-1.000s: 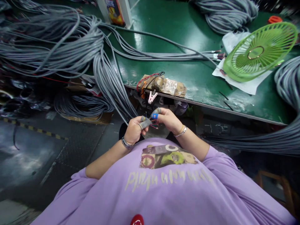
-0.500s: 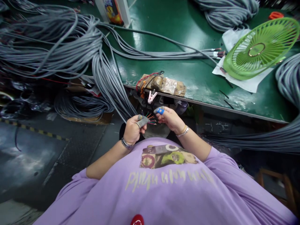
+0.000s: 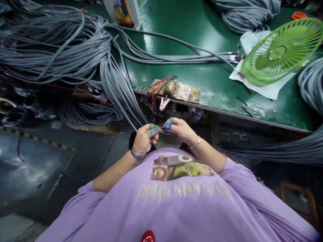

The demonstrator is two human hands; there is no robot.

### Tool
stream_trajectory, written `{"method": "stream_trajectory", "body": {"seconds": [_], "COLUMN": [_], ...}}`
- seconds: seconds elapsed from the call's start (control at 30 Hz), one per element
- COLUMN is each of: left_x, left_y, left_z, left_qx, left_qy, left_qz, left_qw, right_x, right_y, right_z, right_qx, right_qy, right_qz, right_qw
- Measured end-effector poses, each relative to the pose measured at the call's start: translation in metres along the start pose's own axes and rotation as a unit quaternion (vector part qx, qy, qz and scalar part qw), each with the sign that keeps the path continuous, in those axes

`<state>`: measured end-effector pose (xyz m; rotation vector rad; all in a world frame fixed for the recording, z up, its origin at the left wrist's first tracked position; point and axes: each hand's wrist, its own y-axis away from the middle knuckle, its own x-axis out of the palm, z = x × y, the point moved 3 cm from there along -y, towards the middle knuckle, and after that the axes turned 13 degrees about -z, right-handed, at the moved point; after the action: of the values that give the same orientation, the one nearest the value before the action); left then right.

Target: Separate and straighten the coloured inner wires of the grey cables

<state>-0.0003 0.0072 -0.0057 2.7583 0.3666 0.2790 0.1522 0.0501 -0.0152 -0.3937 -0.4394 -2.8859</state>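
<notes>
My left hand (image 3: 143, 139) is closed around the end of a grey cable (image 3: 121, 97) that runs up and left to a big bundle; grey finger cots cover its thumb and forefinger. Thin coloured wires (image 3: 161, 127) fan out of the cable end. My right hand (image 3: 183, 130), with a blue cot on one fingertip, pinches those wires right beside the left hand. Both hands are held just below the green table's front edge (image 3: 227, 114), in front of my purple shirt.
A taped block with red and black leads (image 3: 174, 90) and a pink clip (image 3: 163, 103) sit at the table edge above my hands. A green fan (image 3: 280, 52) lies on white paper at the right. Grey cable bundles (image 3: 50, 47) cover the left, back and right.
My right hand had pulled a little away from the left hand, with the wires fanned out; now it has come back and its fingertips close on the wires again.
</notes>
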Motion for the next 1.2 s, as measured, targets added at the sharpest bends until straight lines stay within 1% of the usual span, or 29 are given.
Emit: {"method": "stream_trajectory", "body": {"seconds": [0.1, 0.17, 0.4, 0.47, 0.6, 0.73, 0.8, 0.9, 0.97, 1.03, 1.1, 1.2], "left_x": [0.001, 0.002, 0.004, 0.003, 0.002, 0.002, 0.002, 0.002, 0.002, 0.001, 0.001, 0.002], "left_y": [0.000, 0.000, 0.002, 0.001, 0.000, 0.001, 0.002, 0.002, 0.003, 0.003, 0.004, 0.005], "left_z": [0.003, 0.003, 0.001, 0.001, 0.000, -0.001, -0.001, -0.001, 0.000, 0.000, 0.001, 0.001], "left_qx": [-0.035, -0.046, -0.050, -0.040, -0.021, -0.008, -0.004, 0.000, 0.009, 0.016, 0.015, 0.009], "left_qy": [0.008, 0.006, -0.013, -0.014, -0.009, -0.026, -0.032, -0.037, -0.045, -0.053, -0.057, -0.060], "left_qz": [0.041, 0.061, 0.068, 0.064, 0.029, 0.004, -0.003, -0.007, -0.007, -0.005, 0.000, 0.010], "left_qw": [0.998, 0.997, 0.996, 0.997, 0.999, 1.000, 0.999, 0.999, 0.999, 0.998, 0.998, 0.998], "right_x": [0.002, 0.004, 0.006, 0.006, 0.008, 0.007, 0.004, -0.003, -0.006, -0.007, -0.006, -0.004], "right_y": [-0.002, -0.002, -0.001, -0.001, 0.002, 0.002, 0.000, -0.004, -0.005, -0.006, -0.005, -0.005], "right_z": [-0.004, -0.005, -0.005, -0.005, -0.003, 0.000, 0.001, 0.004, 0.006, 0.009, 0.012, 0.016], "right_qx": [0.021, 0.028, 0.011, 0.009, -0.002, -0.016, 0.002, 0.061, 0.091, 0.102, 0.099, 0.076], "right_qy": [-0.031, -0.048, -0.050, -0.051, -0.059, -0.043, -0.046, -0.047, -0.025, 0.001, 0.023, 0.063], "right_qz": [0.005, 0.003, -0.007, -0.008, -0.013, -0.018, -0.032, -0.051, -0.043, -0.025, -0.011, 0.013], "right_qw": [0.999, 0.998, 0.999, 0.999, 0.998, 0.999, 0.998, 0.996, 0.995, 0.995, 0.995, 0.995]}}
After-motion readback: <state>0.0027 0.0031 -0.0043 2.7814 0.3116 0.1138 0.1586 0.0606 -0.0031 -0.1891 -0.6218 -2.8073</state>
